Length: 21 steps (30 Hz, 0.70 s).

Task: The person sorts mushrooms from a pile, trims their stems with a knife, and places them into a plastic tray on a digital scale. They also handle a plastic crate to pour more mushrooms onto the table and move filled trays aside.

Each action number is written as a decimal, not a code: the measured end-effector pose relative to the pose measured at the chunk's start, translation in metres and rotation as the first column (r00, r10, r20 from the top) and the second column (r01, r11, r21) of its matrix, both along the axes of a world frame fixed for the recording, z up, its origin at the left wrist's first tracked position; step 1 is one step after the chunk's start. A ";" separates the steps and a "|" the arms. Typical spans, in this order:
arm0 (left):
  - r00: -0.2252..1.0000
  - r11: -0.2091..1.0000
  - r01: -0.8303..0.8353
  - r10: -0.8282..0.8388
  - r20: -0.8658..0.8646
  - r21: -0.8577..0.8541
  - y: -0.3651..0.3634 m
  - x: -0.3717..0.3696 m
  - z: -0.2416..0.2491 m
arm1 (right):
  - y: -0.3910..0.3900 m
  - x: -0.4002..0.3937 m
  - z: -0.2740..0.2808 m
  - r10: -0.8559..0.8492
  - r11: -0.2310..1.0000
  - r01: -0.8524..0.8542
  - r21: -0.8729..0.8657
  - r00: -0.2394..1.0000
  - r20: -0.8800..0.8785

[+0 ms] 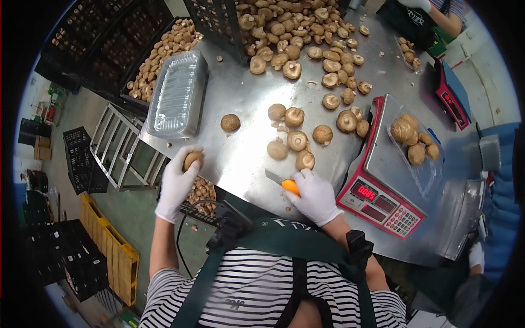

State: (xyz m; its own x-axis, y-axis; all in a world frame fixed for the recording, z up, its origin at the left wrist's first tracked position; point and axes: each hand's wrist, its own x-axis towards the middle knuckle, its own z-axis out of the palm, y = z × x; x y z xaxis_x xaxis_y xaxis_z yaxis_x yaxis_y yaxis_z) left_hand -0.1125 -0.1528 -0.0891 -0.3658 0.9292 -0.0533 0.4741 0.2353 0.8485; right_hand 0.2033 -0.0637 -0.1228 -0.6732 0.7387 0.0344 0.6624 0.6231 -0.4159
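Observation:
My white-gloved left hand [179,177] is closed around a brown mushroom [193,159] just off the table's left front edge. In my right hand [316,197], also gloved, is a small knife [288,185] with an orange handle, its blade pointing left over the metal table [240,169]. Beyond the knife lies a loose group of mushrooms [297,140], some stem up and some cap up. A single mushroom [230,122] sits apart to their left.
A digital scale [377,199] on the right bears a tray of mushrooms [411,138]. Stacked clear plastic trays [178,95] stand at the left. Behind is a large mushroom heap [295,30] by a black crate [216,24]. Other people's gloved hands [477,257] show at the right.

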 end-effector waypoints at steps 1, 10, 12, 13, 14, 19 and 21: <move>0.973 0.997 0.000 -0.018 -0.231 -0.079 -0.013 -0.008 0.001 | 0.002 0.001 0.004 0.003 1.000 -0.003 -0.007 1.000 -0.012; 0.724 0.982 -0.075 -0.067 -0.687 -0.176 -0.052 -0.033 -0.011 | 0.064 -0.030 0.016 -0.072 0.974 0.068 0.216 0.997 0.011; 0.798 0.999 -0.001 -0.029 -0.603 -0.049 -0.018 -0.012 0.001 | 0.076 -0.038 0.010 -0.087 0.977 0.059 0.206 0.988 0.130; 0.841 0.999 0.048 -0.039 -0.539 0.002 0.001 0.003 0.006 | 0.081 -0.038 0.005 -0.080 0.976 0.062 0.208 0.993 0.081; 0.820 0.981 0.191 -0.137 -0.556 0.039 0.021 0.015 0.007 | 0.086 -0.036 0.001 -0.074 0.975 0.065 0.212 0.997 0.033; 0.616 0.745 0.667 -0.573 -0.540 -0.030 0.099 0.074 -0.007 | 0.089 -0.012 0.025 -0.394 0.883 0.178 -0.434 0.782 -0.482; 0.534 0.707 0.703 -0.596 -0.600 -0.078 0.109 0.081 -0.034 | 0.090 -0.002 0.046 -0.724 0.584 -0.119 -0.803 0.369 -0.582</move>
